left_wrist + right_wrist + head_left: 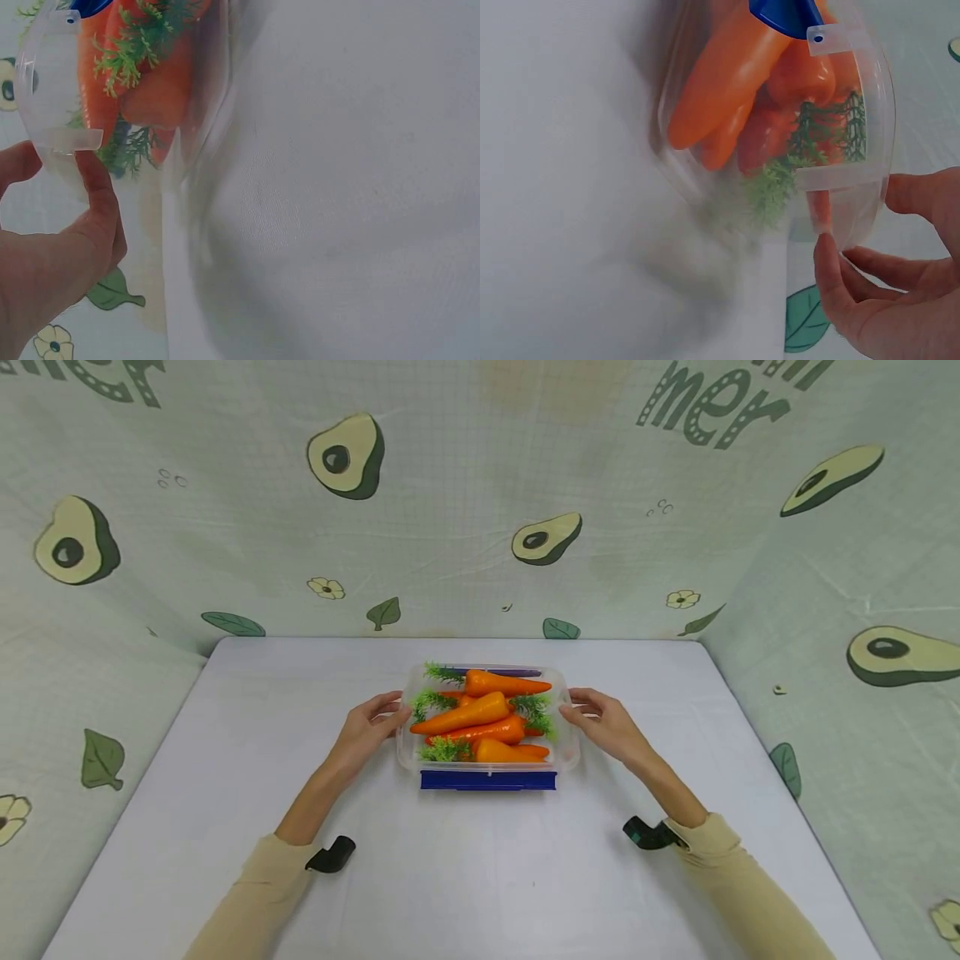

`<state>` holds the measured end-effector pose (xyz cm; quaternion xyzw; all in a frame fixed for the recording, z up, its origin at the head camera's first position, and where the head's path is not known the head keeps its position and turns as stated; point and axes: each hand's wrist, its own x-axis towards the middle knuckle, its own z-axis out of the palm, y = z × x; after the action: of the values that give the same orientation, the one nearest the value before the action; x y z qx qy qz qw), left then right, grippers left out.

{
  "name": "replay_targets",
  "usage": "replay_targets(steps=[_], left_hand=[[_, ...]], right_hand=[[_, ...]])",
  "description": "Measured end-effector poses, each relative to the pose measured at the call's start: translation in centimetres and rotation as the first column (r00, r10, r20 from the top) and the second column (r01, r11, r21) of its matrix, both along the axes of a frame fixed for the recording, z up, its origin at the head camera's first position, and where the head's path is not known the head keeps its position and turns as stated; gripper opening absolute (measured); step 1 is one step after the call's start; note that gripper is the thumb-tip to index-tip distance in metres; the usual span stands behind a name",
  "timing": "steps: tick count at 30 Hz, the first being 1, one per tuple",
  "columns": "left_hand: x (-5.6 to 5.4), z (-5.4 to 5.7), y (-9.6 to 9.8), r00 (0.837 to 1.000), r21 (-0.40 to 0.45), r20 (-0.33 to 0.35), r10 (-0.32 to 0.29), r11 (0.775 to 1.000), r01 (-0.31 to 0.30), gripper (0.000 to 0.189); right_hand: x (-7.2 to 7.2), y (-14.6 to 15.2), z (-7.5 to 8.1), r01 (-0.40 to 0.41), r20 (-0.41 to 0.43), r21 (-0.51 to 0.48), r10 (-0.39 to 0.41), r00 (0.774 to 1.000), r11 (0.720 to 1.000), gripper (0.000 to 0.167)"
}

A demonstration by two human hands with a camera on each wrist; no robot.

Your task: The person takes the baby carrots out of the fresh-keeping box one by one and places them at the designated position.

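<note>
Gripping a clear container (490, 768) from both ends

And here it sits, mid-worktop (480, 872) in the head view, packed with orange carrots (468, 714) and their green tops (442, 750)! The left hand (367, 722) pinches one short end, thumb against fingers at the rim; the right hand (606, 722) mirrors it at the other end, thumb on the outer wall, fingers curled under the lip. The blue clasp (487, 781) faces the wearer, between the two grips.

The step in hand looks like steadying or shifting the loaded container, and any next move seems to call for level, matched effort, so the heap doesn't slide.

Now, what can't we see? Whether the base rests fully down is hard to tell, and so is whether a clear lid lies on top. A dark strip (525, 673) at the far edge is partly covered by a carrot. Lower carrots are buried, uncountable; both wrist views crop hands and container alike.
</note>
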<state>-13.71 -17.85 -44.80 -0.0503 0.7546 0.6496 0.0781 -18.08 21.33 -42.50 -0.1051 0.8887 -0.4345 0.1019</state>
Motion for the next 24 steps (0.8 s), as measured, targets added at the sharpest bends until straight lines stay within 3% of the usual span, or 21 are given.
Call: replay_targets(steps=[9, 17, 24], left_hand=[[-0.5, 0.3, 0.3, 1.0, 0.036, -0.012, 0.015, 0.999, -0.015, 0.058], [-0.8, 0.3, 0.0, 1.0, 0.069, 0.013, 0.014, 0.998, -0.015, 0.058], [-0.9, 0.0, 0.0, 0.999, 0.068, 0.028, 0.016, 0.998, -0.017, 0.058]], right_hand=[[-1.1, -1.1, 2.8, -0.102, -0.154, 0.044, 0.107, 0.982, 0.994, 0.055], [-2.0, -3.5, 4.5, -0.219, -0.276, 0.085, 0.234, 0.932, 0.972, 0.048], [-2.1, -5.6, 5.4, -0.306, -0.325, 0.154, 0.341, 0.882, 0.939, 0.045]])
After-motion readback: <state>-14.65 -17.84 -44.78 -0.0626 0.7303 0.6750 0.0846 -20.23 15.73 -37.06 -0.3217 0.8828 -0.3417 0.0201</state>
